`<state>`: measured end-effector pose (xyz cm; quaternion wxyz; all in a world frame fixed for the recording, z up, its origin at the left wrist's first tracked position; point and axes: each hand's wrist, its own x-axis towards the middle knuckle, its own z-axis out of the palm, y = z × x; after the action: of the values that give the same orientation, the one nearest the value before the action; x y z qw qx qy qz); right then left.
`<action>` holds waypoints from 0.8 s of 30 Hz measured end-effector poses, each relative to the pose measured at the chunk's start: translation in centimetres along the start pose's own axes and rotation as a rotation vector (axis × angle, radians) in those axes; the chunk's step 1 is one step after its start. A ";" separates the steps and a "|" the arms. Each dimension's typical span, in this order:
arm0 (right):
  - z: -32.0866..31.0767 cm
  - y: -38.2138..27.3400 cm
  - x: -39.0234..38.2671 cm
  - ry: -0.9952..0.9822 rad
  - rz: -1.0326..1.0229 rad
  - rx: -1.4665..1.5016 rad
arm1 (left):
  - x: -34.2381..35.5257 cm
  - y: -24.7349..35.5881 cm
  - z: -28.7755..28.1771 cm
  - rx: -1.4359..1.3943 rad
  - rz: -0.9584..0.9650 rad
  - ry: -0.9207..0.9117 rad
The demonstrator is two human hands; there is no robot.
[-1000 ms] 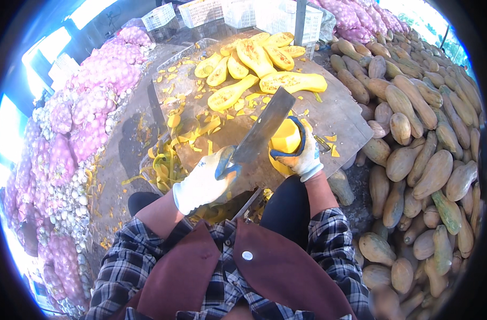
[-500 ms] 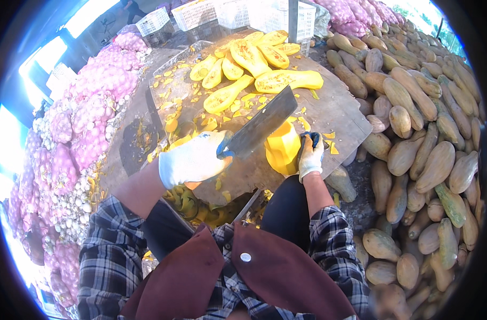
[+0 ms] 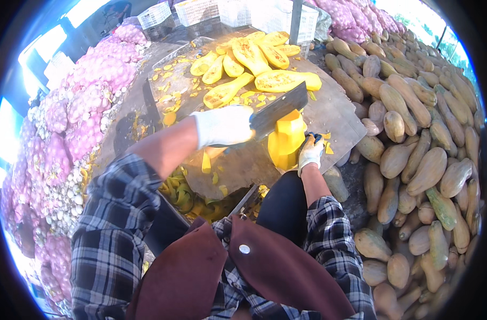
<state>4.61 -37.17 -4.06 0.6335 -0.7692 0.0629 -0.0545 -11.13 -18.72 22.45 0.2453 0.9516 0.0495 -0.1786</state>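
Note:
A gloved left hand of mine (image 3: 225, 126) is closed round the handle of a large dark cleaver (image 3: 281, 108), whose blade slants up to the right, just above a peeled yellow squash piece (image 3: 283, 140). My gloved right hand (image 3: 310, 149) grips this piece from its right side on the worn board (image 3: 339, 122). Behind them lie halved yellow squashes (image 3: 249, 56) with seedy flesh showing, among scattered chips. Long peels (image 3: 177, 184) hang in a container under the board's front left, partly hidden by my left arm.
Whole tan squashes (image 3: 424, 170) are heaped at the right. Pink mesh sacks of bulbs (image 3: 89, 96) line the left, with more sacks (image 3: 350, 21) at the back right. White crates (image 3: 195, 12) stand behind the board. A person (image 3: 121, 10) is partly visible at the far back left.
My left hand has moved up and to the right with the cleaver, bringing more of the forearm across the board. My right hand has shifted slightly with its grip on the squash piece.

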 end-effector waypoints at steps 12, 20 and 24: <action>-2.1 -20.0 5.1 -0.559 -0.214 0.360 | 0.1 2.0 2.0 0.284 0.238 0.114; -0.6 -17.4 3.1 -0.396 -0.065 0.492 | 0.9 0.7 1.4 0.360 0.292 0.057; 0.2 -12.7 3.8 -0.436 -0.069 0.512 | 2.6 -0.6 5.9 0.308 0.271 0.063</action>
<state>8.77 -35.17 8.38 0.8025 -0.5803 -0.1161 0.0758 -10.70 -21.07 16.46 0.1172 0.9809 -0.0989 -0.1194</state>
